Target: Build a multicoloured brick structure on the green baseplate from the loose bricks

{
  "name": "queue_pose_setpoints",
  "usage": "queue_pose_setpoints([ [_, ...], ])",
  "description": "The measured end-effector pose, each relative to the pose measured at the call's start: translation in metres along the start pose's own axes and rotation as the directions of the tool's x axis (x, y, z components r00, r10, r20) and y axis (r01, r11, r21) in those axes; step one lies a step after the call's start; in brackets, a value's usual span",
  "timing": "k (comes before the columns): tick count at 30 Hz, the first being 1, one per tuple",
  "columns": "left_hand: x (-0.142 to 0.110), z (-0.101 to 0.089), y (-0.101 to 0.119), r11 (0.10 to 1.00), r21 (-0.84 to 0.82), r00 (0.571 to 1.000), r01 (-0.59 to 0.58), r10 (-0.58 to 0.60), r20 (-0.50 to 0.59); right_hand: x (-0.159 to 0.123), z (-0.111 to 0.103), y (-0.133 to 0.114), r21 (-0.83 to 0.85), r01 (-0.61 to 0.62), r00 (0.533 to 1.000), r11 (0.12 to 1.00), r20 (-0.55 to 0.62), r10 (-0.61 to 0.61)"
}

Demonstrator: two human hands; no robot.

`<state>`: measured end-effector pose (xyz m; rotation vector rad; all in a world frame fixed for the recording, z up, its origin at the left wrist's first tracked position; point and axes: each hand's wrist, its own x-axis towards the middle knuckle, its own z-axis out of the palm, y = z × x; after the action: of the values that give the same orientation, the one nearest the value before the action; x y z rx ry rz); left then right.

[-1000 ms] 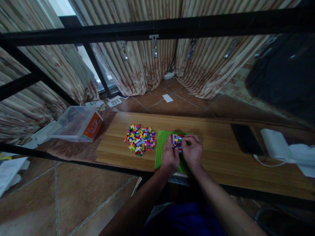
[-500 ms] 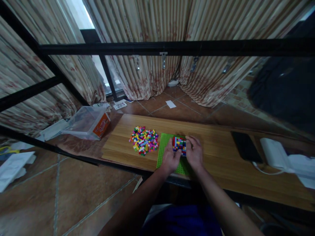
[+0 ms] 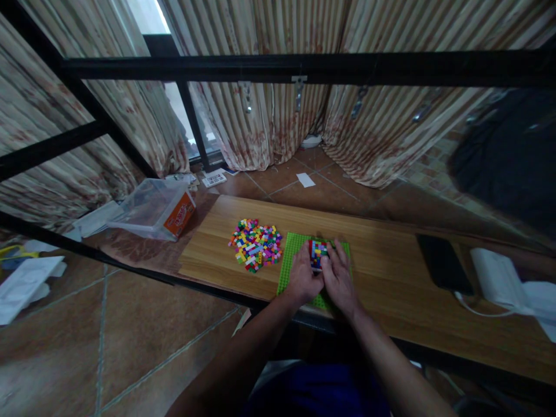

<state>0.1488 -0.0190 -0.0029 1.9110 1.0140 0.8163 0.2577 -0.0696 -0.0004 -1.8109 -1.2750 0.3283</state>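
Block build [image 3: 318, 250] on green baseplate [image 3: 284, 275], between my palms; long axis unclear, fingers cover part. Left hand [image 3: 303, 279] against its left side, right hand [image 3: 341, 282] over its right edge; both about equally near. Fingers bent, touching build; can't tell if either pinches loose brick. Brick pile [image 3: 255, 247] just left of baseplate, nearer left hand. Wooden tabletop [image 3: 382, 260] beneath; phone [image 3: 443, 263] off right, clear tub [image 3: 147, 205] beyond left end. Curtains [image 3: 291, 127], tiled floor [image 3: 165, 324] around.

Wooden board [image 3: 386, 278] under loose bricks [image 3: 256, 246].
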Motion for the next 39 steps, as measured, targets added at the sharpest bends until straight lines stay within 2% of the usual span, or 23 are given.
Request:
queue_pose_setpoints([
  [4,0.000,-0.001,-0.003,1.000,-0.009,0.999,-0.009,0.010,0.030,0.000,0.000,0.002,0.019,0.040,0.998,0.999,0.042,-0.040],
  [7,0.001,-0.003,-0.002,1.000,-0.003,0.999,-0.029,0.029,0.039,0.000,0.001,0.002,0.023,0.036,0.999,0.999,0.029,-0.037],
  [14,0.002,-0.005,0.004,0.999,0.027,0.998,-0.038,0.037,0.046,0.004,0.004,0.005,0.071,-0.002,0.999,0.997,0.043,-0.001],
  [19,-0.005,-0.010,0.008,0.999,0.026,1.000,0.023,-0.023,0.014,0.006,-0.001,0.007,0.132,-0.066,0.998,0.989,0.003,0.066],
  [22,-0.021,-0.024,0.011,0.999,0.025,0.999,-0.046,0.046,-0.015,0.003,-0.013,0.006,0.112,-0.115,0.991,0.987,-0.051,0.121],
  [24,-0.039,-0.037,0.012,0.993,0.045,0.994,-0.113,0.113,-0.009,-0.004,-0.022,0.005,0.083,-0.109,0.987,0.991,-0.112,0.118],
  [26,-0.062,-0.050,0.008,0.989,0.079,0.992,-0.128,0.128,0.000,-0.015,-0.028,0.006,0.064,-0.093,0.980,0.994,-0.169,0.103],
  [31,-0.114,-0.084,-0.017,0.986,0.155,0.996,-0.068,0.076,-0.044,-0.059,-0.033,0.018,-0.012,-0.059,0.983,0.998,-0.173,0.056],
  [34,-0.127,-0.105,-0.028,0.990,0.141,0.996,-0.008,0.020,-0.083,-0.080,-0.032,0.028,-0.100,-0.007,0.989,0.995,-0.148,-0.008],
  [36,-0.125,-0.116,-0.021,0.995,0.090,0.993,0.039,-0.029,-0.113,-0.088,-0.032,0.033,-0.157,0.027,0.989,0.987,-0.141,-0.049],
  [39,-0.116,-0.129,0.020,0.993,-0.085,0.992,0.088,-0.095,-0.084,-0.091,-0.029,0.038,-0.248,0.082,0.987,0.965,-0.113,-0.113],
])
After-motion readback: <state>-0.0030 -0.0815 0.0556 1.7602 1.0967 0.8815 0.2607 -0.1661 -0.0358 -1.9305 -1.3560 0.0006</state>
